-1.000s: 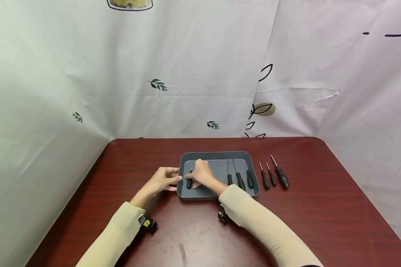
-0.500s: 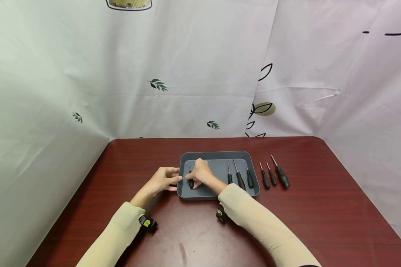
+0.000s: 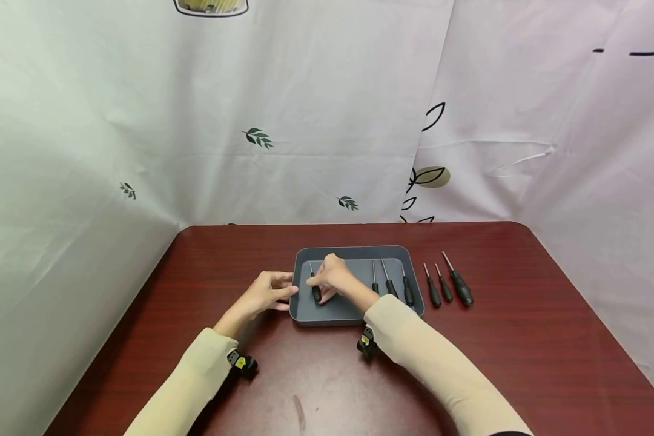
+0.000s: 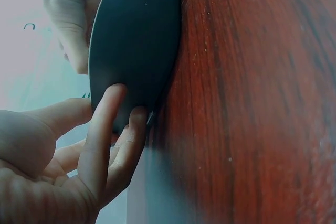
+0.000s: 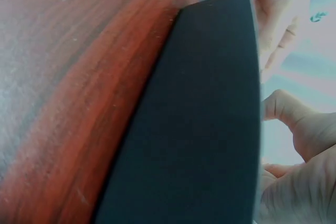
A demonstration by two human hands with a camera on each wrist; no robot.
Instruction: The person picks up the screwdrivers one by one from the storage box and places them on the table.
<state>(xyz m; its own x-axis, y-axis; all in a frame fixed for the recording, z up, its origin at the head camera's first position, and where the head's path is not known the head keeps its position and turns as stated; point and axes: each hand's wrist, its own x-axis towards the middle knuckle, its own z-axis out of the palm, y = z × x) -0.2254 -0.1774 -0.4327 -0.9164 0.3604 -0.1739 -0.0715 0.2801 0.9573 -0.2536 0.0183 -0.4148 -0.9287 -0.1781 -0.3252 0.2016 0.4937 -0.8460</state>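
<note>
A grey tray [image 3: 354, 322] sits on the table, holding several black-handled screwdrivers. At its left end my left hand [image 3: 264, 293] grips the wall, thumb at the rim. In the left wrist view, fingers [image 4: 107, 114] of that hand press the outer wall. Inside the tray my right hand [image 3: 335, 278] pinches the black handle of a small screwdriver [image 3: 316, 294], its shaft pointing away and slightly left. Three others, a thin one [image 3: 375, 280], a longer one [image 3: 389, 284] and a short one [image 3: 408, 293], lie in the tray's right half. The right wrist view hides the pinched screwdriver behind the tray wall.
Right of the tray, two small screwdrivers [image 3: 433, 292] [image 3: 444, 289] and a larger one [image 3: 461, 287] lie side by side on the brown table [image 3: 523, 339]. A white printed cloth [image 3: 305, 109] hangs behind and along both sides.
My right hand has shifted slightly right and away from me, carrying the small screwdriver right; its shaft now leans left. The left hand has stayed at the tray's left end.
</note>
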